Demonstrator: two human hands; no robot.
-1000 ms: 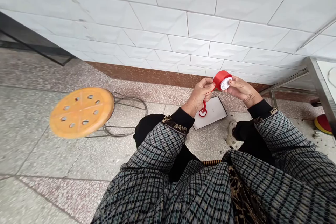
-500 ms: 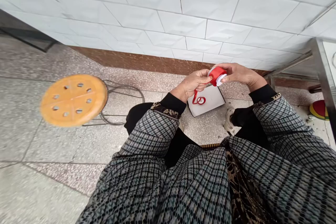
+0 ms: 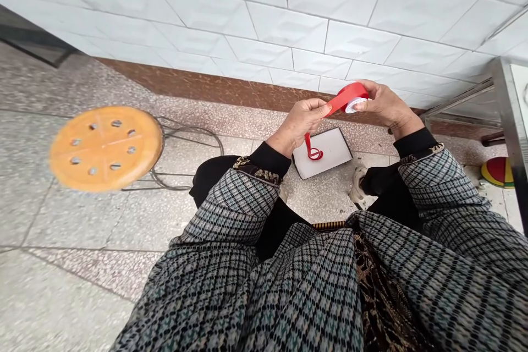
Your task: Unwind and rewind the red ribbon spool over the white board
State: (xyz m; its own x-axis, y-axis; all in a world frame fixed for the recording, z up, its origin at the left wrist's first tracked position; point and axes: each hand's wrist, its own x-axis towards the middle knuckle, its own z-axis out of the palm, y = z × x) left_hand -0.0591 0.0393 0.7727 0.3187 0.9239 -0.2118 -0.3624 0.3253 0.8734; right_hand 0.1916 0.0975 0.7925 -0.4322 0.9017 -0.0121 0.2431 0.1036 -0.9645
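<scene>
My right hand (image 3: pixel 385 104) grips a roll of red tape (image 3: pixel 355 97) with a white core, held up in front of me. My left hand (image 3: pixel 299 124) pinches a strip of the red tape (image 3: pixel 335 103), which runs taut from the roll to my fingers. Below that hand, a red tape end (image 3: pixel 313 153) hangs down and curls into a small loop over a white card (image 3: pixel 330 153) with a dark edge. The loop is close to the card's surface, but I cannot tell whether they touch.
A round orange perforated stool (image 3: pixel 105 148) on a wire frame stands to my left. A white tiled wall with brown skirting (image 3: pixel 231 91) runs ahead. A metal table leg (image 3: pixel 509 121) and a red-and-yellow object (image 3: pixel 498 172) are at the right. A white shoe (image 3: pixel 358 187) shows below my right hand.
My hands have moved apart, with the roll going up and to the right. A longer strip of red tape now stretches between them. The camera view has shifted slightly.
</scene>
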